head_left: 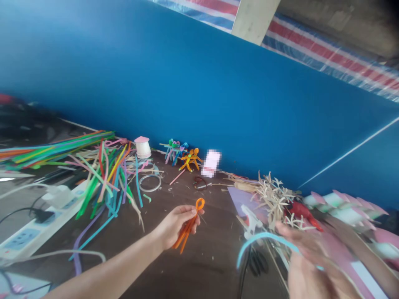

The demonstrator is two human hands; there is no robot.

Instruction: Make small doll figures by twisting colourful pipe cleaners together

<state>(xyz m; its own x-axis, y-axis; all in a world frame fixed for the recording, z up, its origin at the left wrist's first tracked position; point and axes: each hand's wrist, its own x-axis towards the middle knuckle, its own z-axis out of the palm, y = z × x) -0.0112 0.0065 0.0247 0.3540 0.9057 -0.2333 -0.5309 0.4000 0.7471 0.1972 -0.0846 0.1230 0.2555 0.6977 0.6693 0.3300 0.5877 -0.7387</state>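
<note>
My left hand [183, 224], over the middle of the table, pinches a bundle of orange pipe cleaners [187, 230]. They are bent into a small loop at the top, with loose legs hanging below the fingers. My right hand [321, 265], at the lower right, is smeared by motion. A curved light blue pipe cleaner [268, 236] extends leftward from its fingers. Beneath that strip lie a white glue gun [252, 222] and something with black handles [258, 261]. Finished pipe cleaner figures, one of them orange [190, 158], stand against the blue wall.
Loose coloured pipe cleaners [115, 178] lie left, near a white power strip [40, 226] with cables. A paper cup [143, 147], a silver ring [150, 182] and a pale tape-like ring stand behind. Dried star-shaped pieces [274, 195] and pink-topped cups [352, 207] crowd the right.
</note>
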